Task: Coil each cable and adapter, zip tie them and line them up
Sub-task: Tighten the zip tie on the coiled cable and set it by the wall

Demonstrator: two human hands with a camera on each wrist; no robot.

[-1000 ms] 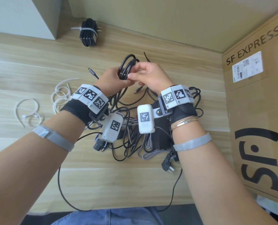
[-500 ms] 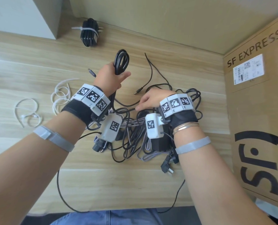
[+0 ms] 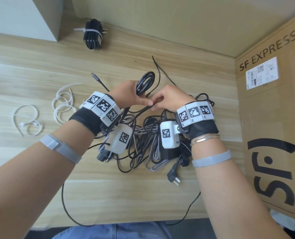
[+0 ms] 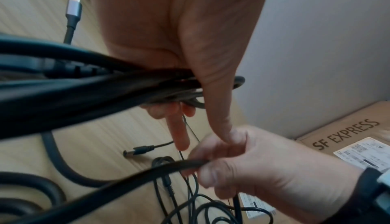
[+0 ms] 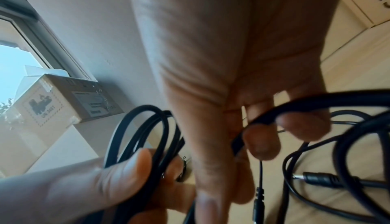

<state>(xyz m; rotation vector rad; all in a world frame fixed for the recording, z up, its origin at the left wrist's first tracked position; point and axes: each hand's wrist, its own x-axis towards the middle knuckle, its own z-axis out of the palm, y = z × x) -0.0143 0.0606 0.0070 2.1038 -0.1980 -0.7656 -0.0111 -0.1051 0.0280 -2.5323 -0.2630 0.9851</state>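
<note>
My left hand grips a bundle of black cable loops above the table's middle; the same loops show in the right wrist view. Beside it, my right hand pinches the loose run of that black cable between thumb and fingers. Under both wrists lies a tangled pile of black and braided cables with a black adapter brick and plugs. One coiled black cable with a white zip tie lies at the back of the table.
Loose white zip ties lie left of my left hand, with more zip ties further left. A large SF EXPRESS cardboard box walls off the right side. A pale box stands back left. A thin cable hangs over the table's front edge.
My right hand rose from the cable pile and came up beside the left, holding a run of the black cable. The left hand's coil tilted lower and to the right.
</note>
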